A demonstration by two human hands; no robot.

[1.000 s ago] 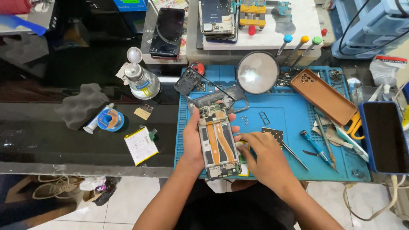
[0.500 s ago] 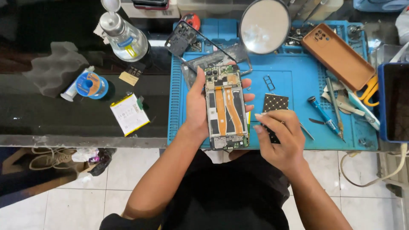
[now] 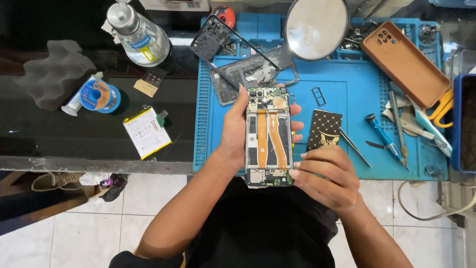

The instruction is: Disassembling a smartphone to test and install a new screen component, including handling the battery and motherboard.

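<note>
Opened phone [image 3: 268,136] held above the counter [image 3: 74,129] edge, just over the blue mat [image 3: 347,99]. Left hand [image 3: 233,131] wrapped round its left side, fingers curled behind. Right hand [image 3: 325,176] loosely curled, fingertips touching the phone's lower right edge; can't tell if it pinches anything. Back cover's off, battery [image 3: 146,133] out & lying on the counter w/ no contact to the phone. Two orange flex cables still in place, boards still seated. Farther: black card [image 3: 325,130], screwdriver [image 3: 384,136], frame [image 3: 218,37], mirror [image 3: 317,27], brown case [image 3: 404,62]. Judging by this, teardown's partway.
</note>
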